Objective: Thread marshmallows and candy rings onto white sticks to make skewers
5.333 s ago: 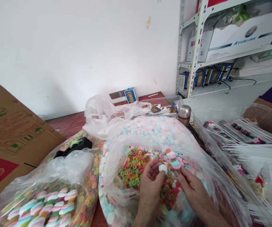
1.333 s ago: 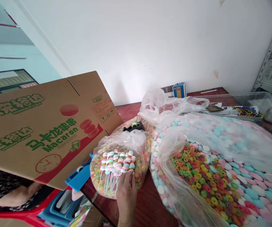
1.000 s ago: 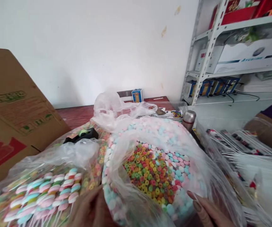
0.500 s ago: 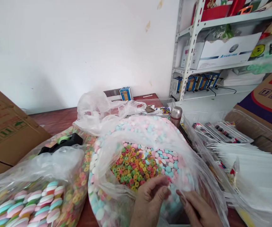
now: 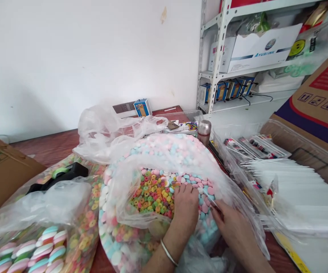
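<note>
A large clear plastic bag (image 5: 164, 163) lies open in front of me. Inside, small multicoloured ring-shaped pieces (image 5: 152, 193), like fruit rings, lie beside pink, blue and white button-shaped pieces (image 5: 204, 182). My left hand (image 5: 186, 201) reaches down into the bag where the two kinds meet, its fingers curled together and their tips hidden among the pieces. On the right side of the bag's opening, my right hand (image 5: 228, 218) pinches a thin white stick (image 5: 209, 198) between thumb and fingers. The stick's upper end points left, close to my left hand.
At left, a second bag holds pastel twisted sticks (image 5: 38, 250), with a black tape dispenser (image 5: 60, 176) behind. A metal-capped bottle (image 5: 204, 132) stands behind the main bag. To the right sit a clear bin (image 5: 303, 167) of white packets and a cardboard box (image 5: 317, 98). Shelves (image 5: 215, 57) stand behind.
My left hand has moved forward into the bag, turning its back upward. My right hand has moved slightly forward, and the white stick now shows in it. The view has shifted right.
</note>
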The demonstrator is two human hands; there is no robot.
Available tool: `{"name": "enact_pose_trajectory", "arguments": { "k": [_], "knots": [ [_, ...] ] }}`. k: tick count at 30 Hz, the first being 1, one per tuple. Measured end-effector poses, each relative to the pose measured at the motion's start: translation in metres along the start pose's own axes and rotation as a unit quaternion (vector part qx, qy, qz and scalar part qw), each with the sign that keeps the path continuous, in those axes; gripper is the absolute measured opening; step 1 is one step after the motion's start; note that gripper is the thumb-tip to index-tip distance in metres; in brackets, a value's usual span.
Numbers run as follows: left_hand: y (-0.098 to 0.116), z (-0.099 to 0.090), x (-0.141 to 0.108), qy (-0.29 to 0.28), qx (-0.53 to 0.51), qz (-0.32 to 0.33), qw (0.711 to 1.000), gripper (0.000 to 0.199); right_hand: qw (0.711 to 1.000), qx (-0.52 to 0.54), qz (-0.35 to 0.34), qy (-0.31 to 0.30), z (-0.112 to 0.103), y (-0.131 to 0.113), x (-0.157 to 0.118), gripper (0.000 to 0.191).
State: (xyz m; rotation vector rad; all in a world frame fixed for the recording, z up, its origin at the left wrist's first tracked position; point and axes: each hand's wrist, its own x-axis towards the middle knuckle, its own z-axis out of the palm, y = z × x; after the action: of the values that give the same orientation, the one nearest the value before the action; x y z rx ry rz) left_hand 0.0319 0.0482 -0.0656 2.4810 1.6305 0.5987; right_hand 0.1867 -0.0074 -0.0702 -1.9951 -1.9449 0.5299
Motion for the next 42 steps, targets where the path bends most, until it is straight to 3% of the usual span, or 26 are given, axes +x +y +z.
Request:
{"name": "enact_pose_trajectory", "arguments": {
  "k": [5,8,10,12,14,16,18,21,26,29,31,35,38,42],
  "knots": [
    [-0.001,-0.015,-0.012,0.031,-0.019,-0.025,0.999,0.019,0.998,-0.013,-0.055,-0.032,-0.007,-0.019,0.015,0.033],
    [0.0,-0.03,-0.027,0.068,-0.163,-0.101,0.979,0.02,0.997,-0.005,-0.064,-0.046,-0.006,-0.02,0.019,0.022],
    [0.002,-0.041,-0.037,0.055,-0.352,-0.179,0.917,0.019,0.997,0.015,-0.063,-0.044,-0.004,-0.017,0.017,0.021],
    [0.006,-0.049,-0.044,-0.001,-0.534,-0.239,0.811,0.016,0.997,0.04,-0.057,-0.034,-0.003,-0.015,0.012,0.022],
    [0.011,-0.054,-0.049,-0.049,-0.65,-0.27,0.708,0.023,0.996,0.082,-0.042,-0.017,-0.004,-0.015,0.007,0.024],
    [0.016,-0.055,-0.052,-0.07,-0.7,-0.284,0.651,0.03,0.987,0.159,-0.023,0.001,-0.006,-0.019,0.002,0.026],
    [0.02,-0.055,-0.054,-0.074,-0.719,-0.288,0.628,0.032,0.968,0.251,-0.01,0.013,-0.009,-0.024,0.0,0.026],
    [0.024,-0.055,-0.055,-0.065,-0.723,-0.296,0.62,0.032,0.938,0.347,-0.01,0.013,-0.012,-0.032,-0.002,0.025],
    [0.022,-0.056,-0.056,-0.031,-0.712,-0.292,0.637,0.031,0.88,0.475,-0.027,-0.002,-0.011,-0.036,-0.005,0.024],
    [0.019,-0.054,-0.055,-0.015,-0.705,-0.289,0.647,0.031,0.847,0.53,0.01,-0.043,-0.009,-0.036,-0.009,0.027],
    [0.016,-0.05,-0.055,-0.002,-0.701,-0.295,0.65,0.039,0.831,0.552,0.028,-0.056,-0.008,-0.037,-0.01,0.029],
    [0.013,-0.041,-0.056,-0.009,-0.688,-0.301,0.66,0.052,0.814,0.58,-0.002,-0.023,-0.007,-0.041,-0.008,0.03],
    [0.015,-0.039,-0.058,0.003,-0.691,-0.3,0.657,0.043,0.832,0.554,-0.025,-0.027,-0.008,-0.04,-0.008,0.032],
    [0.016,-0.047,-0.055,0.069,-0.703,-0.317,0.633,0.035,0.93,0.361,-0.065,0.007,-0.01,-0.028,-0.016,0.047]
  ]
}}
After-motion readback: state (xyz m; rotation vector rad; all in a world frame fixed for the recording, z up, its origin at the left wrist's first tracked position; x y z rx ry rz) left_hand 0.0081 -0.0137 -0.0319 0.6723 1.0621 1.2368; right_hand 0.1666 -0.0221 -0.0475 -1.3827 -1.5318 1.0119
